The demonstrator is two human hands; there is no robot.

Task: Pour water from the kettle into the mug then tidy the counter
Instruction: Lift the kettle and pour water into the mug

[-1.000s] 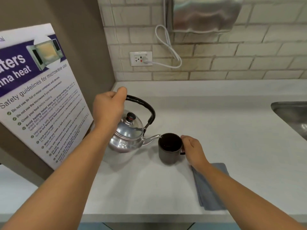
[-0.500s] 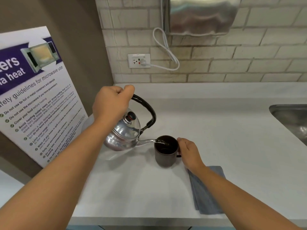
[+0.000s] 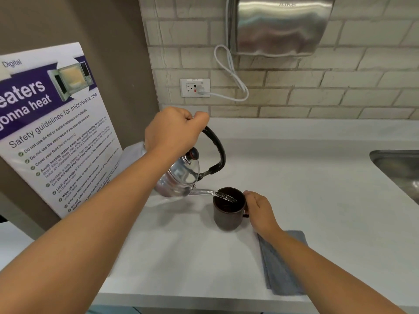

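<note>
While water runs from the spout, I have my left hand [image 3: 174, 130] fisted around the black handle of the kettle [image 3: 181, 177], lifted off the counter [image 3: 306, 200] and tipped to my right. My right hand [image 3: 258, 209] is wrapped round the handle side of the dark mug [image 3: 227, 210], which stands upright just right of the spout tip and below my left fist.

What matters next is the line from spout to mug. The kettle's long axis runs left to right, spout toward my right hand, and the stream [image 3: 224, 197] lands inside the rim, toward its near-left side. I judge the pour is under way; how full the mug is I cannot tell, its inside being dark. Too steep a tilt could throw water past the far rim.

A folded grey cloth [image 3: 283, 264] lies under my right forearm, just nearer me than the mug, handy for wiping. Beyond my right hand a steel sink [image 3: 399, 168] cuts into the pale counter. A poster [image 3: 52, 123] leans left of my left arm; the brick wall ahead carries an outlet [image 3: 195, 87] and a metal dryer [image 3: 281, 26].
</note>
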